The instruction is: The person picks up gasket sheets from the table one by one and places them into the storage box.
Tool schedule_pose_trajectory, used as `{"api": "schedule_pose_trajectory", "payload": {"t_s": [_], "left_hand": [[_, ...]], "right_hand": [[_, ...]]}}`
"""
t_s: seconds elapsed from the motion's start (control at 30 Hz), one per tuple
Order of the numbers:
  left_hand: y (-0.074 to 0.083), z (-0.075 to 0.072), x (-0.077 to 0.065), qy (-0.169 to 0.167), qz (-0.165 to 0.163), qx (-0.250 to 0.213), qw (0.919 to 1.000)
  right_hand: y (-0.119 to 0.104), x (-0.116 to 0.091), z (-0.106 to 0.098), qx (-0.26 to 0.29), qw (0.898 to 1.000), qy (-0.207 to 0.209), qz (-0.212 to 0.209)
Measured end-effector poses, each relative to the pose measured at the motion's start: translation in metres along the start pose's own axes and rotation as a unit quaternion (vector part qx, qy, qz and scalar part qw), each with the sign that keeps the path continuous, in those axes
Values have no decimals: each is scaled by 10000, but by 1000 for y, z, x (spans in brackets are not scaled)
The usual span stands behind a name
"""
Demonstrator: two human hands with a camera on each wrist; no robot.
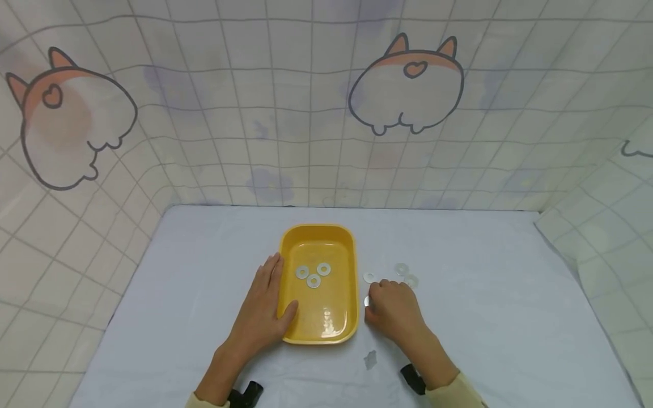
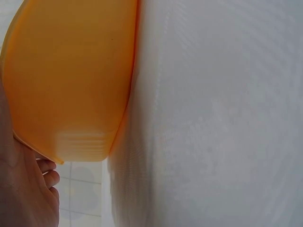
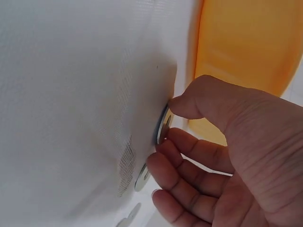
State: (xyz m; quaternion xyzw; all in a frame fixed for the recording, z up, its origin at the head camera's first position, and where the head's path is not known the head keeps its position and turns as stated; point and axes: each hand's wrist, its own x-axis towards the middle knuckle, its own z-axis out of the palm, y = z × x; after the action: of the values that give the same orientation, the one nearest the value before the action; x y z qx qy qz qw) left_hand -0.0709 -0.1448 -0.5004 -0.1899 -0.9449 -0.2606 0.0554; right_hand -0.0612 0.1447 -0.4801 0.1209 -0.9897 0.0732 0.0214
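My left hand rests along the left rim of a yellow tray, its fingers nearly straight and its thumb over the edge. In the left wrist view the tray's outer wall fills the upper left. Three flat metal washers lie inside the tray. Just right of the tray, my right hand is down at the white cloth, pinching a washer between thumb and forefinger. That washer stands tilted on edge in the right wrist view. Another washer lies just past the fingertips.
Beyond the right hand are more loose washers, one washer near the tray and a pair of washers farther right. A small grey patch shows on the white cloth. A tiled-pattern curtain hangs behind the table.
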Motion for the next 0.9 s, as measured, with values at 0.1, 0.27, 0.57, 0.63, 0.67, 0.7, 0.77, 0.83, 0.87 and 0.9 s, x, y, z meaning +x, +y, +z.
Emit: {"api": "schedule_pose_trajectory", "payload": {"t_s": [0.1,0.27,0.57,0.63,0.67,0.7,0.77,0.83,0.87,0.9], "left_hand": [[-1,0,0,11,1,-31,10000],[-1,0,0,2,10,-53,10000],[-3,2,2,-34,-13,44,10000],[-3,2,2,-61,-47,39,10000],[-2,2,2,-80,-66,29,9999],[-2,1,1,-89,-75,22,9999],[-2,0,1,-123,-102,8,9999],[-1,0,0,-121,-103,13,9999],[-1,-1,0,-106,-93,21,9999],[-1,-1,0,-98,-84,23,9999]], "right_hand": [[-4,2,-1,-179,9998,4,11],[-6,2,0,-319,9995,62,39],[-1,-3,10,3,9985,538,52],[1,-4,12,43,9983,586,13],[2,-4,13,70,9983,586,10],[3,-5,14,103,9982,588,-1],[4,-6,16,190,9981,578,-16],[5,-7,17,285,9980,568,-24],[6,-8,17,321,9980,552,-23],[6,-8,17,358,9979,539,-18]]}}
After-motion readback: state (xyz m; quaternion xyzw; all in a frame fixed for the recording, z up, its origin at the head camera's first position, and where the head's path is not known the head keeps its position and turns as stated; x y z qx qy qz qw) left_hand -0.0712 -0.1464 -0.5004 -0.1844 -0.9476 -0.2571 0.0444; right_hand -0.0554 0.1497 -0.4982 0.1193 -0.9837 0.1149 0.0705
